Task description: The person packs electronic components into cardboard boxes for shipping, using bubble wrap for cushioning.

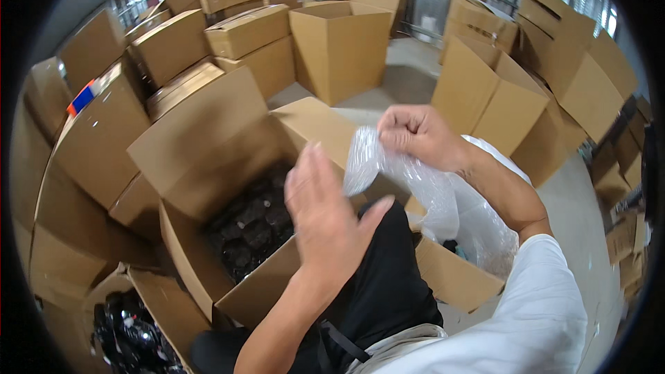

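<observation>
Bubble wrap pinched in right hand; left hand open, empty, over the box. Looks like wrapping prep, next needs a second grip.

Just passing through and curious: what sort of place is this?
Probably a warehouse or packing area. Stacked cardboard boxes stand all around on a concrete floor, an open box holds dark packed items, and the right hand grips clear bubble wrap.

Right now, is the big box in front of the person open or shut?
Open. The box has its flaps folded up and out, and dark wrapped things show inside it.
</observation>
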